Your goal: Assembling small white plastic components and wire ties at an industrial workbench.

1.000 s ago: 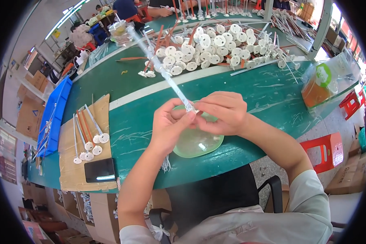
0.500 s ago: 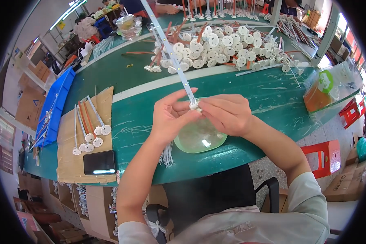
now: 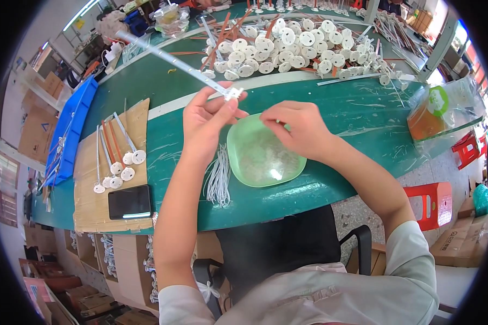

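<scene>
The left hand (image 3: 209,122) pinches the near end of a long white strip (image 3: 173,60), which slants up-left, away over the green table (image 3: 363,108). The right hand (image 3: 298,130), fingers curled with nothing visibly in them, hovers above the green dish (image 3: 249,168).

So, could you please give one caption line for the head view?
Left hand holds a long white strip while the right hand hovers over a green bowl on the green table.

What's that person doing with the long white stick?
A person sits at a green table. Their left hand pinches the near end of a long white strip. Their right hand hovers over a pale green dish. Loose white wires lie beside it; round white discs are piled farther back.
</scene>
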Tool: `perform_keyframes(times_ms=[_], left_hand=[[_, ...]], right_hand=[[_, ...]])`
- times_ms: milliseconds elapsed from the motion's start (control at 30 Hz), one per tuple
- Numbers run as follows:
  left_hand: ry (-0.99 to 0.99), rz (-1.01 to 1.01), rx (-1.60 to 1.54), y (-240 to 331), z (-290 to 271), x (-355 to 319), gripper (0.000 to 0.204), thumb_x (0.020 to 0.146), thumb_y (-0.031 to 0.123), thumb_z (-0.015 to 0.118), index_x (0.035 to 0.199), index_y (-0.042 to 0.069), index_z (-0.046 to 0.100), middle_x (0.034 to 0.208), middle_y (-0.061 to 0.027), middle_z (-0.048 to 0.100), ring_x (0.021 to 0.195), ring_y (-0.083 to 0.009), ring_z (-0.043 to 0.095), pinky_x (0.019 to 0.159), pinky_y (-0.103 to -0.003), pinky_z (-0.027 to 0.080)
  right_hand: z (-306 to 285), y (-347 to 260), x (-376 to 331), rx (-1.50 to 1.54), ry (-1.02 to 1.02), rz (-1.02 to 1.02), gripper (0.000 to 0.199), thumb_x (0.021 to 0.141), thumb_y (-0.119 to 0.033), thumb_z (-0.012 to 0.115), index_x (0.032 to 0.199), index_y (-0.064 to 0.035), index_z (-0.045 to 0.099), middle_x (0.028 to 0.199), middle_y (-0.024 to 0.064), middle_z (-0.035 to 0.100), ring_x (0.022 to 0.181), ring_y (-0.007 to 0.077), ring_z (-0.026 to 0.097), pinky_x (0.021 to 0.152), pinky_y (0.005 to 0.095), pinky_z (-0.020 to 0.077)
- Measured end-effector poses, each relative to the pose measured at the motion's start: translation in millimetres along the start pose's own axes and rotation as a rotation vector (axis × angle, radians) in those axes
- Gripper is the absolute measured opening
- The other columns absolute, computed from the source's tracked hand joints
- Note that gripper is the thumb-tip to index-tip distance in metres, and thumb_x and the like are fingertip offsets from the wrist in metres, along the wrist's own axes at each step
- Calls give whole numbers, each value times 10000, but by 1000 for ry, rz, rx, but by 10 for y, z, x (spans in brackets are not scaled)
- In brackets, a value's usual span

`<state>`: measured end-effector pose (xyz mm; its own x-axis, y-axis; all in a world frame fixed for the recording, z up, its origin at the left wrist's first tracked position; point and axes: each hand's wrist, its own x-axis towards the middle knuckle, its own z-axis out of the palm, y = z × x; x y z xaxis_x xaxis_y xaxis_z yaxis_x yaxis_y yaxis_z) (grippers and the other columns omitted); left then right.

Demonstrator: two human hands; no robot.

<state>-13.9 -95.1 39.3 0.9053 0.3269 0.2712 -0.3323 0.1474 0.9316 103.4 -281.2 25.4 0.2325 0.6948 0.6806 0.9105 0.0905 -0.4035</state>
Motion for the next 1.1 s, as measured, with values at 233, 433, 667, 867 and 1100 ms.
perform_keyframes(times_ms=[233, 433, 667, 867, 1100], left_hand=[[150, -59, 59, -134, -73, 56, 339, 899, 118, 731, 1206, 45, 608, 1071, -124, 737, 771, -138, 690, 687, -255, 483], [89, -64, 66, -124, -8, 31, 340, 889, 111, 744, 1193, 44, 608, 1057, -117, 736, 766, -135, 681, 689, -255, 478], [69, -78, 39, -133, -21, 12, 349, 897, 115, 739, 1207, 39, 599, 1079, -147, 727, 785, -146, 688, 697, -259, 485], [-11, -72, -90, -104, -37, -19, 377, 965, 144, 645, 1306, 31, 529, 1233, -239, 649, 860, -191, 701, 775, -311, 527], [-149, -15, -479, -188, 34, -25, 417, 940, 54, 654, 1327, 39, 501, 1304, -250, 601, 1183, -304, 620, 960, -381, 527]], right_hand=[[85, 82, 318, -222, -726, -39, 170, 741, 14, 660, 905, -16, 689, 919, 144, 698, 898, 343, 667, 794, 438, 543], [47, 27, 309, -182, -810, 84, 180, 757, 5, 629, 925, -19, 689, 936, 145, 675, 945, 341, 655, 808, 435, 532], [-26, 20, 155, -6, -643, 57, 139, 816, -3, 619, 927, -40, 694, 947, 130, 668, 897, 320, 651, 752, 409, 525], [-122, -6, 152, 178, -437, 41, 98, 825, -43, 682, 919, -52, 705, 825, 96, 695, 747, 254, 675, 636, 356, 529], [-163, -262, 182, 439, 114, 225, 62, 828, -47, 732, 886, -39, 752, 853, 64, 734, 758, 126, 691, 631, 270, 549]])
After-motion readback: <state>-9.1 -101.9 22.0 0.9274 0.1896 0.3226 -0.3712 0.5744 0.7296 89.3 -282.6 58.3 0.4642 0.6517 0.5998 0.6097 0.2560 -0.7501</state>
